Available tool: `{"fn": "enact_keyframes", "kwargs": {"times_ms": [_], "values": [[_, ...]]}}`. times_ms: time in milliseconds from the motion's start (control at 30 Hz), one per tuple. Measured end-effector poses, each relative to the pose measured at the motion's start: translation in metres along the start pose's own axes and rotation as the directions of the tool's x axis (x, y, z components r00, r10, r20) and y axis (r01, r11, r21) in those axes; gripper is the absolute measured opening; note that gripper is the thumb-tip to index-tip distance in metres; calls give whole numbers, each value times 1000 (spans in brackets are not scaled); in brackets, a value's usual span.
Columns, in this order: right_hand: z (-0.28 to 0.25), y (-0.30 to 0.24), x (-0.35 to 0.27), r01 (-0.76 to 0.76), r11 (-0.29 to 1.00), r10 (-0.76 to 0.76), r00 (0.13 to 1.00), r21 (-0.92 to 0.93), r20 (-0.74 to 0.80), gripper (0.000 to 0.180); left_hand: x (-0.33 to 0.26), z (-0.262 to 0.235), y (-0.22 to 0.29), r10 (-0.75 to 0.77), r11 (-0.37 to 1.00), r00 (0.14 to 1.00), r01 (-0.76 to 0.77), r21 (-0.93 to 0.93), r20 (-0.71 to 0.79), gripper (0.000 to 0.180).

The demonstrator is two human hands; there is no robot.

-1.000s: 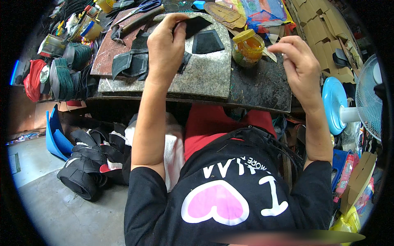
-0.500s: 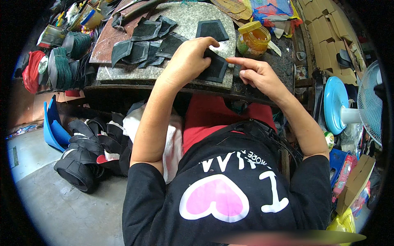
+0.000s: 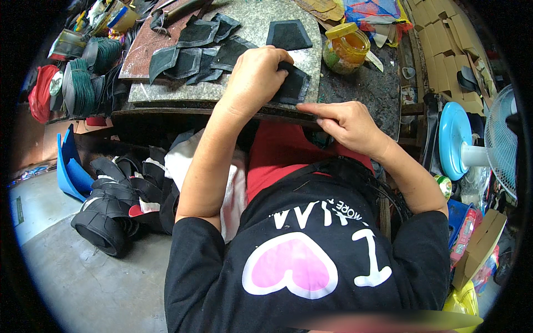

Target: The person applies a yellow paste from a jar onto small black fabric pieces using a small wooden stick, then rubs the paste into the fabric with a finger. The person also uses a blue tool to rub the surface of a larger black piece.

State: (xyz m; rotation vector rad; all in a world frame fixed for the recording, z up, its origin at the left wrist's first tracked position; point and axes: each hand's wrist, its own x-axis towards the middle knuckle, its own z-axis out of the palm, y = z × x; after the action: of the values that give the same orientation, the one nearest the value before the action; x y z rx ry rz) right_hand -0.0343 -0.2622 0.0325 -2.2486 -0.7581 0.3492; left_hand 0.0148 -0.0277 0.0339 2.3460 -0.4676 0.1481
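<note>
a: where are we with the pieces?

b: one is in hand: the dark patch lies on the grey slab, by the slab's near right corner. our left hand bends its fingers over the patch's left side; we can't tell whether they pinch it or only press. our right hand has its forefinger stretched toward the patch's near edge, the other fingers curled, nothing seen in its grip. whether that tip touches, we can't tell.

a: and what's done or left?

b: we judge this one unfinished, its edge being worked. a lone patch lies toward the slab's far right, and overlapping patches crowd its left part. we touch none of those; which are finished and which wait, we can't tell. the see-through jar stands with amber stuff inside, just beyond the slab's right edge.

a: how's our room?

b: tight at the slab's near edge, just beside our fingertip. bare dark bench runs from the slab's right edge toward the bench's right edge, nearer us than the jar. bare stone also shows between the lone patch and the overlapping patches. a wide swing rightward and away could knock the jar, we judge.
</note>
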Motion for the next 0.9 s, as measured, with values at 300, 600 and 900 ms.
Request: {"fn": "enact_keyframes", "kwargs": {"times_ms": [300, 600, 900], "values": [[-21, 11, 3, 18, 997, -3, 981, 71, -194, 52, -11, 10, 10, -196, 977, 962, 175, -123, -188, 21], [-2, 7, -3, 42, 979, -86, 972, -200, -219, 50, -19, 11, 7, -202, 979, 955, 202, -25, -219, 22], [16, -28, 0, 120, 906, -201, 966, -407, -161, 44, -20, 11, 7, -216, 975, 953, 199, -101, -211, 22]]}}
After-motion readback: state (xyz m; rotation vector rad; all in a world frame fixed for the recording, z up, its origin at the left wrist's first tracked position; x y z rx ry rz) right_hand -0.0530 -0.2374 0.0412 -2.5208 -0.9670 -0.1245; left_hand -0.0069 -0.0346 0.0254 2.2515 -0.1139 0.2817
